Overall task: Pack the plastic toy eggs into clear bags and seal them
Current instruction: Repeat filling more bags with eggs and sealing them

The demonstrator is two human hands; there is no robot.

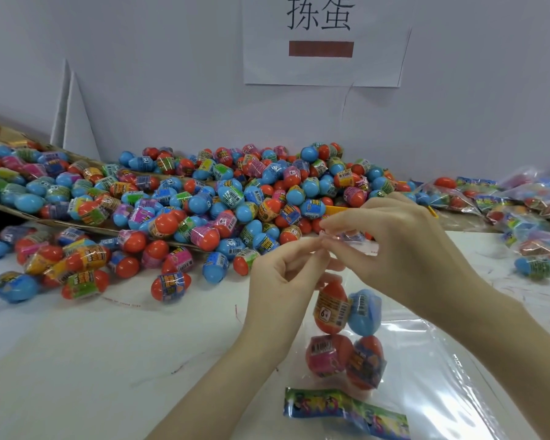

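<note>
Sealing the bag, four eggs already in it

I've got my left hand (283,274) and right hand (404,246) both pinched on the open top of the clear bag (346,239), fingertips curled on the strip, holding it just above the white table (108,344). The eggs (346,335) hang inside it, a printed card (343,408) at the bottom. I judge this is the sealing step; next I'd need to fold the flap flat and press along it evenly. Loose eggs pile (204,198) beyond, packed bags (521,201) at right

Bright even light, soft blur, edge distortion
</note>
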